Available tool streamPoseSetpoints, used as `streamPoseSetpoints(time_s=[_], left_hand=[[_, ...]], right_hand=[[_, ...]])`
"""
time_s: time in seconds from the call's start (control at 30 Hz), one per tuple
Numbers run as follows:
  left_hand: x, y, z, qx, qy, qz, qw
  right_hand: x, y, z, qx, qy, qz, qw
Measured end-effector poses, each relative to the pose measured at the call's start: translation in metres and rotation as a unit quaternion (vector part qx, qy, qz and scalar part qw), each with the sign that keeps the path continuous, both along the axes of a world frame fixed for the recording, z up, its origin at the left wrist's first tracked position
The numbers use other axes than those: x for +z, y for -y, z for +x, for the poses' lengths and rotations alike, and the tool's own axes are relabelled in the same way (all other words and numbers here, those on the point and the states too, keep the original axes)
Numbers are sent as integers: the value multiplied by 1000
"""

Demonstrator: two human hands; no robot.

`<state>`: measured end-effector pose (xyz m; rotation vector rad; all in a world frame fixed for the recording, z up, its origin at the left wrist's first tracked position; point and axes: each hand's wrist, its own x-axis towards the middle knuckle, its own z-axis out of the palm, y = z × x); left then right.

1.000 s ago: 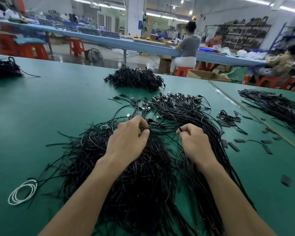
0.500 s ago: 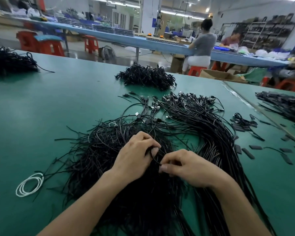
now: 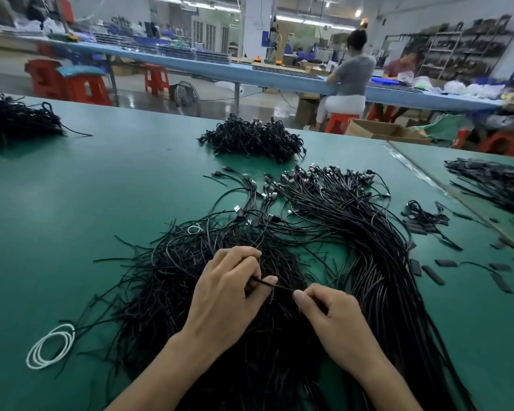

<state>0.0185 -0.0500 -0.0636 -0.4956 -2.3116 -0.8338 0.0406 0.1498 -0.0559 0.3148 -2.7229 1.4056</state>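
- Both hands are at work over the loose heap of thin black tie strands (image 3: 166, 280), which lies near and left of centre on the green tabletop (image 3: 86, 203).
- One thin black strand (image 3: 280, 287) is drawn out of that heap and is taut between the hands, just above the pile.
- Left hand (image 3: 226, 295): the fingers (image 3: 268, 280) are clamped on the strand's left end, thumb against forefinger.
- Right hand (image 3: 336, 318): the fingers (image 3: 299, 296) are curled and pinching the right end.
- Done so far, by my reckoning: the far mound of coiled black cables (image 3: 255, 137) looks bundled and set aside.
- Left to do: the long sweep of straight black cables with metal plug ends (image 3: 368, 232), right of the hands, looks uncoiled. I judge the job well short of halfway.
- This strand is only picked out; it is not round any cable yet.
- Also present:
  - a white wire coil (image 3: 51, 345), near left;
  - flat black sleeve pieces (image 3: 433, 274), scattered right;
  - another dark cable pile (image 3: 12, 120), far left.
- Change from a second ago: the hands were apart and farther up the heap, each fist closed on its own spot.
- Half a second ago they had met, fingertips together.
- Now they have eased apart a little, with the single strand showing between them.
- The heaps, the mound and the white coil have not shifted.
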Motion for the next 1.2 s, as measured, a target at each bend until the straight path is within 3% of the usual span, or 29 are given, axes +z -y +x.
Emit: streamPoseSetpoints(time_s=[0.17, 0.33, 0.67, 0.77, 0.83, 0.9, 1.0, 1.2], left_hand=[[2, 2, -1, -19, 19, 85, 996], [6, 5, 2, -18, -82, 151, 985], [68, 31, 2, 99, -153, 268, 946], [76, 40, 3, 122, -161, 189, 961], [77, 39, 6, 122, -110, 85, 983], [77, 33, 8, 114, -53, -17, 992], [81, 24, 10, 90, 6, -87, 992], [90, 10, 5, -3, 76, -173, 982]], right_hand=[[-1, -1, 3, -43, -30, -6, 999], [0, -3, 4, -81, -55, -8, 995], [2, -8, 2, -171, -48, -43, 983], [7, -11, -1, -188, -18, -51, 981], [14, -15, -4, -199, 2, -39, 979], [23, -16, -7, -177, 17, 20, 984], [36, -11, -3, -134, 39, 156, 978], [63, -2, 3, -10, -140, 174, 975]])
